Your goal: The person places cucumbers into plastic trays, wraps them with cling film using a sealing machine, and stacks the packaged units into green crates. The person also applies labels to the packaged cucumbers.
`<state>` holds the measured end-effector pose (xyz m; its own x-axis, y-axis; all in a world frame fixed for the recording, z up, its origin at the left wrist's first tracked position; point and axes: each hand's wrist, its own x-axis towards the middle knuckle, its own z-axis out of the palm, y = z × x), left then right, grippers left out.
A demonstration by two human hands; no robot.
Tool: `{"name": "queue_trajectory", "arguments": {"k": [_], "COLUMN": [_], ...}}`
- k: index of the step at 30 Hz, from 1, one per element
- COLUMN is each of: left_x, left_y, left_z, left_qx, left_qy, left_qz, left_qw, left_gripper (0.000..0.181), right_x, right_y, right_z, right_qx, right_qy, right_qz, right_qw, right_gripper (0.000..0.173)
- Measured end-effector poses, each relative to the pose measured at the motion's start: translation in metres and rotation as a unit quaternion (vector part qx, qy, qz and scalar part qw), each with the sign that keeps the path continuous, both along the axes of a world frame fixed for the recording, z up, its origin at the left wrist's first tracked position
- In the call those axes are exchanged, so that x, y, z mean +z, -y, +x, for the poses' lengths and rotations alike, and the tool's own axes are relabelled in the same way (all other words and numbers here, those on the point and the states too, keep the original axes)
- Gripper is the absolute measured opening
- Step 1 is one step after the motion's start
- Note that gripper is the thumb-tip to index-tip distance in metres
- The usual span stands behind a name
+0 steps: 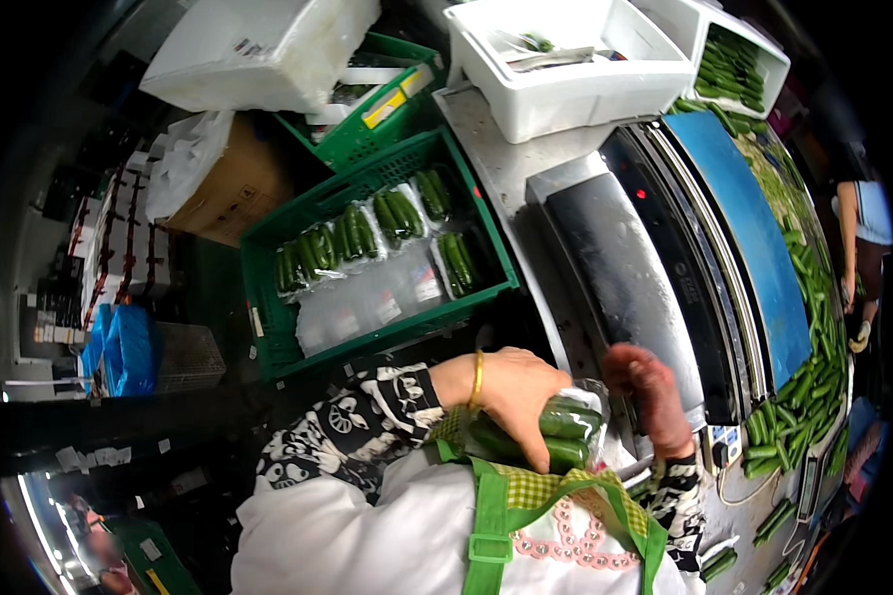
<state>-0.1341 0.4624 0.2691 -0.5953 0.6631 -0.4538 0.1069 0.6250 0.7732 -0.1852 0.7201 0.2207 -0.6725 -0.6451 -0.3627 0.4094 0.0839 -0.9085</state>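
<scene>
My left hand [517, 401], with a gold bangle at the wrist, grips a film-wrapped pack of cucumbers [569, 431] in front of my apron. To its right, my right hand [651, 394] is raised at the near edge of a film-wrapping machine [625, 260]. The right fingers look bent and blurred, and no object shows in them. Beyond the left hand is a green plastic crate [379, 346]. In it lie several wrapped packs of cucumbers [353, 234], some with the green side up, others showing white tray bottoms with labels.
White foam boxes [565, 97] stand at the back on the steel table [484, 126]. Loose cucumbers [811, 297] lie in a long heap beyond the machine's blue plate [744, 238]. A power strip [722, 446] sits near my right wrist. A cardboard box [227, 182] is at left; another person [863, 223] stands far right.
</scene>
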Motion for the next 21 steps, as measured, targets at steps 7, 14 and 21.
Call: {"name": "queue_trajectory", "arguments": {"k": [7,14,21], "left_x": [0.003,-0.055,-0.091], "left_y": [0.029,0.124,0.136], "left_z": [0.013,0.068,0.021], "left_qx": [0.082,0.642,0.62], "left_qy": [0.017,0.052,0.092], "left_qz": [0.084,0.372,0.543], "left_qw": [0.993,0.669,0.558], "left_gripper": [0.085,0.089,0.081], "right_x": [0.022,0.0,-0.038], "right_y": [0.049,0.09,0.225], "right_z": [0.014,0.019,0.011], "right_qx": [0.281,0.06,-0.058], "right_qy": [0.028,-0.038,-0.105], "right_qz": [0.033,-0.018,-0.034], "right_qw": [0.959,0.997,0.992], "right_gripper": [0.091,0.065,0.067]}}
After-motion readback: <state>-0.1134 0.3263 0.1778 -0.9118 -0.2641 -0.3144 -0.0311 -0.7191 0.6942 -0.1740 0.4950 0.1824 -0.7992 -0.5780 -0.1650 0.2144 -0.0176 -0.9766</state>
